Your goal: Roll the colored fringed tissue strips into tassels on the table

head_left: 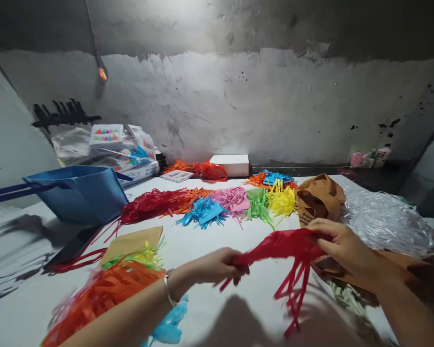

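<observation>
A red tissue-paper tassel [284, 243] is stretched between my two hands above the white table. My left hand [222, 265], with a silver bangle at the wrist, is closed round its narrow left end, and a few strips poke out below the fingers. At the other end, my right hand [334, 241] pinches the red paper between thumb and fingers. Loose cut strips hang down from the tassel near that hand. Under my left forearm lies a heap of orange fringe [115, 289], with blue fringe [171, 323] beside it.
Behind my hands runs a row of dark red [148, 205], blue [204, 210], pink [235, 198], green [257, 205] and yellow fringe [282, 200]. A blue fabric bag [79, 197] stands left. Brown paper [320, 195] and a clear plastic bundle [386, 224] sit right.
</observation>
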A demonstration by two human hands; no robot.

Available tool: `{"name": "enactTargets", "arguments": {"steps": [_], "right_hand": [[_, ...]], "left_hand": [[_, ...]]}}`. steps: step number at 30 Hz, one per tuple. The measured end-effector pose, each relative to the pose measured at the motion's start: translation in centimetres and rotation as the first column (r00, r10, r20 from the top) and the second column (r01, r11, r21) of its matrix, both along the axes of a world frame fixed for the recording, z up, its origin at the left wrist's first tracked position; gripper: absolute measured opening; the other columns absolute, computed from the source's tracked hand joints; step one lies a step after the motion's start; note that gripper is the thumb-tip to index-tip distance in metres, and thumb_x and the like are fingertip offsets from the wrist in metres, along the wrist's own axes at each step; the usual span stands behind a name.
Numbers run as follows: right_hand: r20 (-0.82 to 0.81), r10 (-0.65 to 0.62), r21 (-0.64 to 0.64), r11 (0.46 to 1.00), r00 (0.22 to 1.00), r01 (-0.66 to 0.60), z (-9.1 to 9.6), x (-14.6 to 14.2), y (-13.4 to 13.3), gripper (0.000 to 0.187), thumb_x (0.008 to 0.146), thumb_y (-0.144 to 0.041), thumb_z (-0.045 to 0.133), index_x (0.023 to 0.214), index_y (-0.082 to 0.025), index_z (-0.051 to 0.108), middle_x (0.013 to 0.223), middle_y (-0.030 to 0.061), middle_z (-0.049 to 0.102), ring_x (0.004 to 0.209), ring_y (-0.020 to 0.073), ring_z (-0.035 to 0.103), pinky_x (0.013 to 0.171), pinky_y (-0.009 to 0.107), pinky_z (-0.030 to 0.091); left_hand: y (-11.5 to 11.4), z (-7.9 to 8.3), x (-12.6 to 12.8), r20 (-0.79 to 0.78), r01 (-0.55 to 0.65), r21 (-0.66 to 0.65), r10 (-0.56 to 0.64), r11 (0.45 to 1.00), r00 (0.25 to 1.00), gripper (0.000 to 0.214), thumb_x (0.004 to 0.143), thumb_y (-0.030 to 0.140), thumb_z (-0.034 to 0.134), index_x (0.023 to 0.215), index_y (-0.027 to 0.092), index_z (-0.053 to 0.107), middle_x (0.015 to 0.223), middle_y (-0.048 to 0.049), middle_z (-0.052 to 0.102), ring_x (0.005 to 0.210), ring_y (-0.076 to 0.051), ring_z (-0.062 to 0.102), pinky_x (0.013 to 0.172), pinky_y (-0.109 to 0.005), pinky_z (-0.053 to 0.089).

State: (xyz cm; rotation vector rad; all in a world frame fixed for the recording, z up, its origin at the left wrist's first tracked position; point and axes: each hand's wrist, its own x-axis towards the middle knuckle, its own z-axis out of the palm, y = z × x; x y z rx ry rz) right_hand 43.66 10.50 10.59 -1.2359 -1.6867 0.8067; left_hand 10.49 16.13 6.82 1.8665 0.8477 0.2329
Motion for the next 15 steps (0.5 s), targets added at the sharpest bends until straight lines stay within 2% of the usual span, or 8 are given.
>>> {"name": "enactTargets", "arguments": {"steps": [1,3,5,6,8,10,12,15], "right_hand": [[0.131,-0.055,0.215,0.976,0.99,0.026,0.7,0.0,-0.8,0.016,0.084,-0.028,0.065,0.092,-0.024,0.079,0.096,0.0053,0.075,0.086,0.0211,0.07,0.073,0.028,0.057],[0.359,-0.205,0.628,0.775,0.911,-0.073,0.5,-1.3,-2.5,0.025,0.089,-0.016,0.059,0.105,-0.024,0.077,0.1,0.0048,0.077,0.092,0.0202,0.072,0.086,0.031,0.058],[0.52,-0.301,0.775,0.56,0.8,-0.293,-2.2,-4.0,-3.9,0.038,0.087,-0.003,0.05,0.115,-0.016,0.072,0.106,0.0074,0.078,0.1,0.0211,0.072,0.097,0.035,0.055],[0.588,-0.321,0.77,0.504,0.743,-0.392,-4.3,-5.7,-4.4,0.04,0.086,0.0,0.046,0.114,-0.012,0.071,0.106,0.0085,0.078,0.101,0.0219,0.073,0.097,0.036,0.056],[0.635,-0.369,0.756,0.478,0.679,-0.447,-9.4,-8.9,-4.9,0.044,0.081,0.005,0.039,0.105,-0.011,0.072,0.101,0.0071,0.079,0.094,0.0214,0.075,0.088,0.034,0.06],[0.516,-0.423,0.828,0.468,0.744,-0.309,-14.3,-11.5,-5.1,0.047,0.075,0.008,0.034,0.094,-0.012,0.072,0.088,0.0076,0.079,0.081,0.0209,0.076,0.079,0.034,0.061],[0.486,-0.424,0.839,0.472,0.764,-0.272,-17.5,-13.1,-5.3,0.047,0.072,0.008,0.034,0.092,-0.011,0.072,0.084,0.0083,0.079,0.075,0.021,0.076,0.074,0.033,0.06],[0.516,-0.384,0.801,0.534,0.766,-0.271,-18.9,-13.6,-5.7,0.047,0.073,0.008,0.036,0.097,-0.01,0.072,0.09,0.0097,0.079,0.082,0.0223,0.077,0.077,0.034,0.059]], "left_hand": [[0.6,0.8,-0.7,-0.014,-0.04,0.11,0.042,0.993,0.999,0.016,0.079,0.028,0.06,0.087,0.019,0.071,0.069,-0.0011,0.065,0.062,-0.017,0.058,0.059,-0.026,0.049],[1.4,2.1,-2.8,-0.024,-0.122,0.327,0.137,0.937,0.99,0.015,0.086,0.023,0.055,0.086,0.021,0.07,0.078,-0.0041,0.068,0.075,-0.02,0.061,0.074,-0.031,0.052],[1.5,2.6,-5.5,-0.024,-0.184,0.48,0.223,0.858,0.975,0.02,0.091,0.021,0.051,0.087,0.021,0.07,0.087,-0.0085,0.07,0.092,-0.026,0.062,0.094,-0.041,0.049],[1.2,2.5,-6.9,-0.036,-0.201,0.543,0.262,0.816,0.965,0.022,0.092,0.019,0.049,0.088,0.021,0.071,0.091,-0.0109,0.071,0.1,-0.028,0.062,0.102,-0.047,0.044],[0.0,1.6,-9.6,-0.143,-0.172,0.682,0.361,0.711,0.922,0.023,0.088,0.014,0.052,0.098,0.02,0.073,0.109,-0.0161,0.072,0.121,-0.035,0.058,0.113,-0.061,0.029],[-2.2,0.2,-11.1,-0.31,-0.053,0.768,0.442,0.639,0.842,0.041,0.077,0.012,0.064,0.118,0.02,0.07,0.135,-0.0198,0.064,0.139,-0.043,0.044,0.115,-0.07,0.02],[-5.1,-1.5,-10.8,-0.433,0.081,0.75,0.394,0.657,0.811,0.071,0.069,0.013,0.073,0.137,0.023,0.06,0.152,-0.0192,0.051,0.146,-0.045,0.034,0.115,-0.069,0.027],[-9.0,-4.6,-7.2,-0.353,0.185,0.694,0.105,0.695,0.93,0.077,0.079,0.016,0.071,0.15,0.028,0.045,0.155,-0.0133,0.049,0.143,-0.032,0.046,0.113,-0.045,0.045]]}}
